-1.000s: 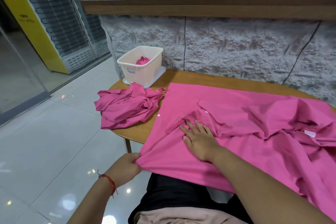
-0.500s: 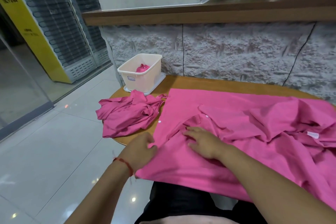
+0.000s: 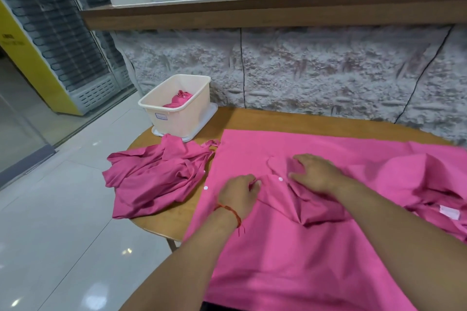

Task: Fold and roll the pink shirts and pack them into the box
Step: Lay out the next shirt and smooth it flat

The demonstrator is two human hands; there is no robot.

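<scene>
Pink shirt (image 3: 303,247): left hand (image 3: 237,193) moved from edge inward, pinching.

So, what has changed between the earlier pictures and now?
The left hand let go of the near edge of the spread shirt and moved up to the button placket, where it now pinches the cloth. The right hand slid a little farther up, toward the collar, and rests flat on the shirt. The crumpled shirt, the box and the rolled shirt inside it stayed put.

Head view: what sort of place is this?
Probably a shop or café front, not a home: glass-door cooler, raised wooden counter over a stone-clad wall, glossy tiled floor.
</scene>
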